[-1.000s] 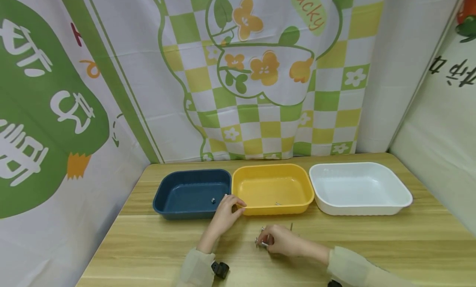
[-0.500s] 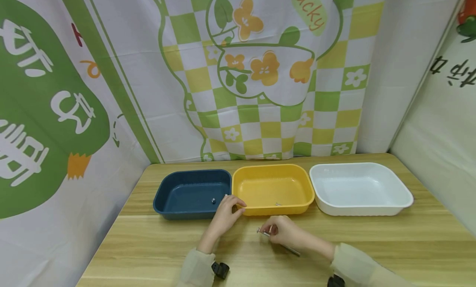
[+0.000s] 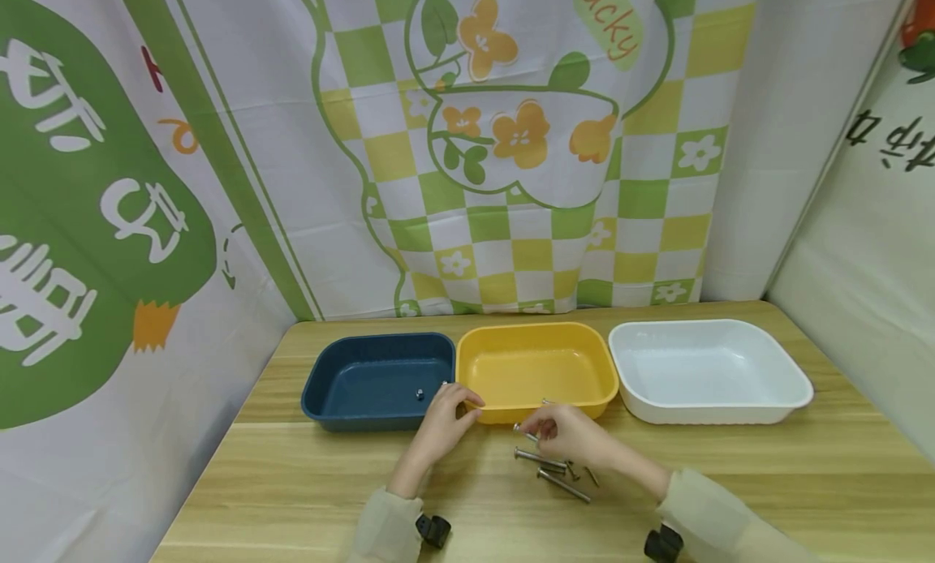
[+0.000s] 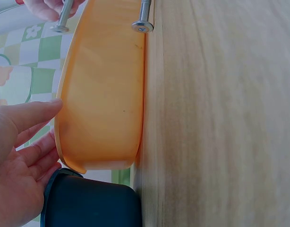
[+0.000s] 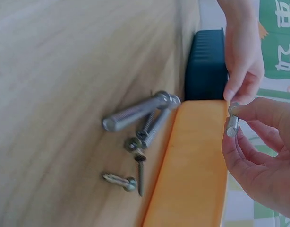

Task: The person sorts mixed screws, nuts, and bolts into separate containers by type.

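Note:
My right hand (image 3: 573, 435) pinches a silver bolt (image 5: 233, 126) between thumb and fingers, just in front of the yellow bin (image 3: 536, 370). In the head view the bolt's head (image 3: 517, 427) points left. Beneath that hand, long bolts (image 3: 562, 486) and smaller screws (image 5: 119, 180) lie on the wooden table in a loose group. My left hand (image 3: 441, 423) rests at the corner where the yellow bin meets the dark blue bin (image 3: 365, 378), its thumb at the yellow rim and its fingers extended. A small metal nut (image 3: 420, 393) lies in the blue bin.
To the right of the yellow bin stands a white bin (image 3: 704, 368); all three line the back of the wooden table (image 3: 292, 490). Part of a small metal piece (image 3: 546, 401) shows inside the yellow bin. A patterned curtain (image 3: 511, 247) hangs behind.
My right hand has lifted from the bolts and moved toward the yellow bin with one bolt, uncovering the bolts and screws on the table. The left hand stays in place.

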The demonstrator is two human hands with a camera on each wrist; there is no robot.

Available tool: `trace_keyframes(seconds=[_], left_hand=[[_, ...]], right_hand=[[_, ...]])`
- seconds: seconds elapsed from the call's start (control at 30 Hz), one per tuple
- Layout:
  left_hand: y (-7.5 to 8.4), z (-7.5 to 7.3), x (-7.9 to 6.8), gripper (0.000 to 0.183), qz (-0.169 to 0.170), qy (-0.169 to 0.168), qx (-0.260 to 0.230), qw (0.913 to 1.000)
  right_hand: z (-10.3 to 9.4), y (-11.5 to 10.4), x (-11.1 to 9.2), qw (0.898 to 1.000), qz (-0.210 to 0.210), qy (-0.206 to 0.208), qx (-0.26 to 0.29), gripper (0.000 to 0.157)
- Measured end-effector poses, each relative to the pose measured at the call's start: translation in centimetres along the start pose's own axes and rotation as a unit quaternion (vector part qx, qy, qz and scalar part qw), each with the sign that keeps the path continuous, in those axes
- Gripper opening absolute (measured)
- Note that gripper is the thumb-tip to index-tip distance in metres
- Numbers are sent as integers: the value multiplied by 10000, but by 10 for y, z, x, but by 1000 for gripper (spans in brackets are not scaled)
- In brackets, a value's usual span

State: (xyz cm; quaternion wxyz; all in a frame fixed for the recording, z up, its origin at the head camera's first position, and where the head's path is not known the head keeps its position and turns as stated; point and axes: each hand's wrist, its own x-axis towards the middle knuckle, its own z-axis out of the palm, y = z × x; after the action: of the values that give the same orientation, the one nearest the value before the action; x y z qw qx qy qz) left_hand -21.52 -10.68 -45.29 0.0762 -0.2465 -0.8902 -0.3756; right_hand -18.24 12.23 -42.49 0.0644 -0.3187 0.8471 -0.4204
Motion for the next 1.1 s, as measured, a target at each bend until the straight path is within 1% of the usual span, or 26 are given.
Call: trace_keyframes(seconds=[0.17,0.4,0.6,0.7,0.93,1.1], left_hand=[[-1,0,0,6,15,-3,-28,10000],[-1,1,0,6,14,15,-81,10000],[-1,0,0,7,38,1,-63,10000],[0,0,0,6,5,-3,-69,10000],[-1,0,0,6,2,4,-49,10000],[-1,0,0,6,12,6,-68,10000]], right_hand=[[-9,0,2,9998,158,116,52,25],[-21,2,6,9994,94,339,6,23],[-29,4,8,9983,301,416,258,21],[-33,7,10,9975,345,477,383,21],[-40,15,15,9966,438,646,281,23],[-43,20,19,9952,598,686,368,24]])
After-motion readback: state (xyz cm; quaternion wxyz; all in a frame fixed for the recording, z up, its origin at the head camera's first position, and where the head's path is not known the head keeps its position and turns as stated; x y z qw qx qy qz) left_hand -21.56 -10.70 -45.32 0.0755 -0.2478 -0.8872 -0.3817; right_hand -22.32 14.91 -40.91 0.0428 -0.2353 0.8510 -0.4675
